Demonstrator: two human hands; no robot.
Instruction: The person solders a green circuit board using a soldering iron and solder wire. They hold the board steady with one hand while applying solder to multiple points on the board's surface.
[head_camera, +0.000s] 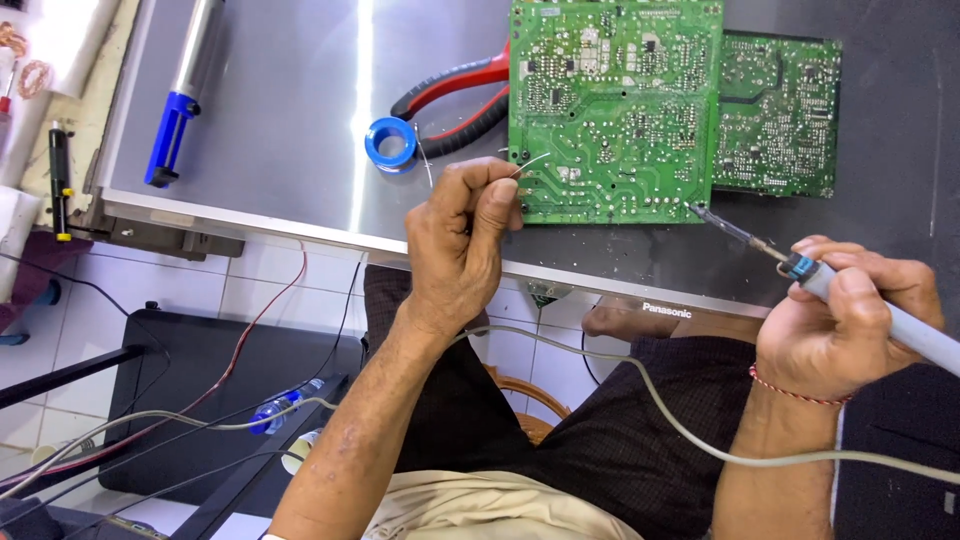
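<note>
Solder wire (532, 164), pinched by the left hand (462, 245), meets the green circuit board (615, 105) at its lower-left edge. The right hand (845, 315) grips the soldering iron (800, 265), tip at the board's lower-right corner. Bring both onto one joint.

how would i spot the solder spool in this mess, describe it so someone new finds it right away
Start at the large green circuit board lying solder side up on the grey panel. Just left of it are red and black pliers, and the solder spool sits against their handles, above the left hand. It is the only small blue ring there, with thin wire trailing off it.
</note>
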